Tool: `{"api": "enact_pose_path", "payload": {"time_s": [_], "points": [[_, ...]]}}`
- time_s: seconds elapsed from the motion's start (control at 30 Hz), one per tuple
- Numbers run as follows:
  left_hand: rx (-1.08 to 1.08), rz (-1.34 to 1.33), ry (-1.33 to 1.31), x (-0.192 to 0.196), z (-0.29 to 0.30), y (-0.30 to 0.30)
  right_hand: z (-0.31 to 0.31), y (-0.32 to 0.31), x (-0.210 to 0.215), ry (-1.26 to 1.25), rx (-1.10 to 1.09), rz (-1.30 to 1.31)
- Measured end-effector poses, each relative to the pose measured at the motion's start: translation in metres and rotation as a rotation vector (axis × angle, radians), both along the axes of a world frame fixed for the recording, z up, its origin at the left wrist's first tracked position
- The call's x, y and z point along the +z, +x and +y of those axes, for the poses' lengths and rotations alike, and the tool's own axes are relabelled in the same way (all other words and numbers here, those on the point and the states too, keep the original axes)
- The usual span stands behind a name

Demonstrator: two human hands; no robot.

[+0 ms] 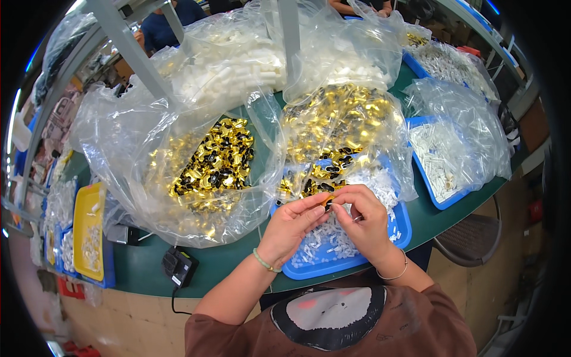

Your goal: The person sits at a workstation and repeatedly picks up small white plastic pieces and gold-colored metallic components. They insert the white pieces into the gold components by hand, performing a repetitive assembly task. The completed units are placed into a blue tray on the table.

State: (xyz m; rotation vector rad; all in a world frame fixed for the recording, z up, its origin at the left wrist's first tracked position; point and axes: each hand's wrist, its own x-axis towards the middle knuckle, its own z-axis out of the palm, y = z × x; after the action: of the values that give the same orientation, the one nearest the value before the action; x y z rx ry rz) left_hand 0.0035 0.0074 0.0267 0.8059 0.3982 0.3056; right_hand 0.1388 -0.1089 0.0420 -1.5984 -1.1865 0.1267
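Note:
Both hands meet over a blue tray [315, 272] near the table's front edge. Between the fingertips is a small gold and black part [328, 203], mostly covered by the fingers. My left hand [288, 229] pinches it from the left, and my right hand [366, 226] closes on it from the other side. Small white plastic pieces [321, 245] lie loose in the tray beneath. Just beyond the fingers, more gold and black parts [324, 172] spill from a clear plastic bag [380, 128] onto the tray.
Left of my hands lies an open clear bag [125, 160] of gold and black parts. Bags of white pieces [238, 68] stand behind. A black power adapter [179, 266] sits at the front edge, a yellow tray [89, 238] farther left. Another blue tray [441, 202] is at right. Grey posts [289, 35] rise at the back.

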Motion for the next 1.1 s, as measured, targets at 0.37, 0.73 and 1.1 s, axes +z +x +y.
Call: {"api": "enact_pose_path", "payload": {"time_s": [0.37, 0.73, 1.1], "points": [[0.015, 0.005, 0.01, -0.001, -0.004, 0.001, 0.0, -0.003, 0.004, -0.032, -0.009, -0.018], [0.007, 0.01, 0.033, 0.0, -0.008, 0.001, 0.002, -0.009, -0.002, -0.001, -0.086, -0.144], [0.023, 0.036, 0.126, 0.0, -0.011, 0.002, 0.002, -0.006, 0.0, -0.019, -0.045, -0.009]]}}
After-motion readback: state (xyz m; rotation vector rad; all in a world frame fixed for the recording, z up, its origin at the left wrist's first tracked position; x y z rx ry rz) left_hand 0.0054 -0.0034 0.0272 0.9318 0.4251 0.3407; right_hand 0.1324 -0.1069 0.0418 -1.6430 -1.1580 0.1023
